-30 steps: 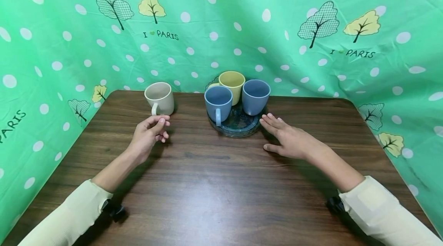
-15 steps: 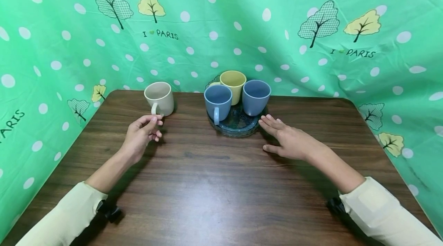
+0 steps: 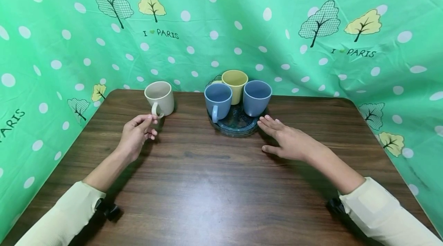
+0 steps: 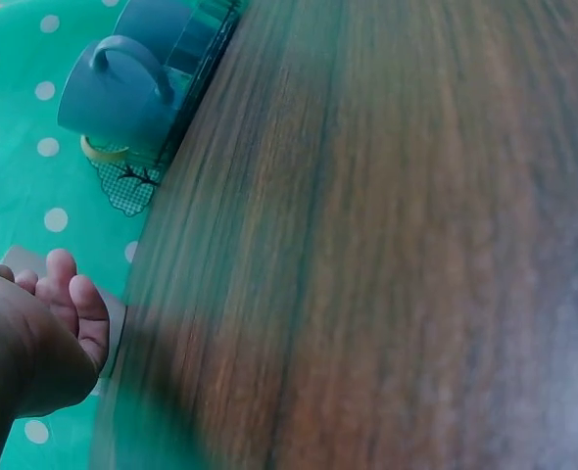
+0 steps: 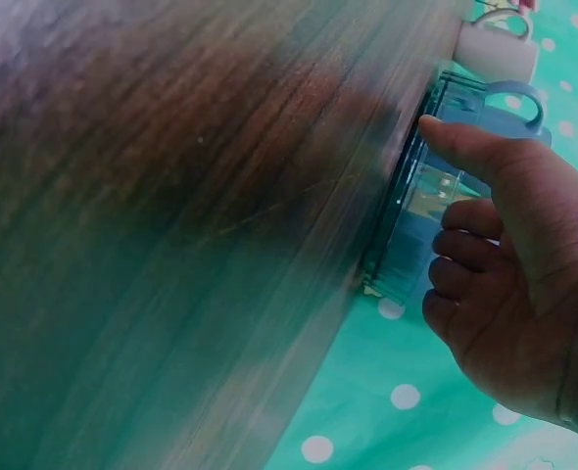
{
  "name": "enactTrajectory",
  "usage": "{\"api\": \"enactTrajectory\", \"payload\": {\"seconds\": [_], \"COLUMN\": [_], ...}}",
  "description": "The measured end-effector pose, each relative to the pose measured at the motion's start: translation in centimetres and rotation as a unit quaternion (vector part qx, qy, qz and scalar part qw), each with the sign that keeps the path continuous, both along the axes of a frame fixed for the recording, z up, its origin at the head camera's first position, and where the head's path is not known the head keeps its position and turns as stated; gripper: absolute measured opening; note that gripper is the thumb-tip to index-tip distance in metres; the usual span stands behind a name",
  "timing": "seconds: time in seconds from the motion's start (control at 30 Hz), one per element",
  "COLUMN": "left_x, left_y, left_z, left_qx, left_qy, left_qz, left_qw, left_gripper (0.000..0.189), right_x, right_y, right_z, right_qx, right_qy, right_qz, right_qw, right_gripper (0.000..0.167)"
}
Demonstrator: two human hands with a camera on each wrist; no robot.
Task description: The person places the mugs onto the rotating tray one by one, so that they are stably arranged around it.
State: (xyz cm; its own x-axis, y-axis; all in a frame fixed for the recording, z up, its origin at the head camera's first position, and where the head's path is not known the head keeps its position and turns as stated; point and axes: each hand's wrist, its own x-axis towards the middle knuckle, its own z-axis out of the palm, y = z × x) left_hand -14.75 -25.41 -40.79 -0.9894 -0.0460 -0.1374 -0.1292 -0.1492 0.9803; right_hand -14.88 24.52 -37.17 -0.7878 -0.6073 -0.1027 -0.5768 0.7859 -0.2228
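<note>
My left hand is beside a cream mug at the back left. Its thumb and fingers are loosely bent, the tips right at the mug's handle. My right hand lies flat with straight fingers, fingertips at the right rim of a round glass turntable. On the turntable stand a blue mug with its handle to the front, a yellow mug at the back, and a second blue mug whose handle is hidden. The right wrist view shows the thumb held apart from the curved fingers.
The mugs stand along the far edge of a dark wooden table. Right behind it hangs a green dotted curtain. Small black cameras are strapped at both sleeves.
The turntable has turned slightly clockwise: the front blue mug shifts left, the yellow mug right, the other blue mug a little forward. My left hand has drawn left along the cream mug's handle.
</note>
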Motion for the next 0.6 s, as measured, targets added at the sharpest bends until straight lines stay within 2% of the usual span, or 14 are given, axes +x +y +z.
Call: {"api": "enactTrajectory", "payload": {"seconds": [0.33,0.6], "left_x": [-0.29,-0.68], "left_y": [-0.71,-0.56], "left_z": [0.21,0.33], "left_qx": [0.028,0.022], "left_qy": [-0.001,0.013], "left_qz": [0.026,0.021], "left_qw": [0.9993,0.9995], "left_gripper": [0.018,0.016], "right_x": [0.04,0.33], "right_y": [-0.28,-0.47], "right_z": [0.14,0.22], "right_qx": [-0.001,-0.009], "right_qy": [-0.006,-0.015], "right_qz": [0.004,-0.003], "right_qw": [1.0,0.9998], "right_gripper": [0.079,0.079]}}
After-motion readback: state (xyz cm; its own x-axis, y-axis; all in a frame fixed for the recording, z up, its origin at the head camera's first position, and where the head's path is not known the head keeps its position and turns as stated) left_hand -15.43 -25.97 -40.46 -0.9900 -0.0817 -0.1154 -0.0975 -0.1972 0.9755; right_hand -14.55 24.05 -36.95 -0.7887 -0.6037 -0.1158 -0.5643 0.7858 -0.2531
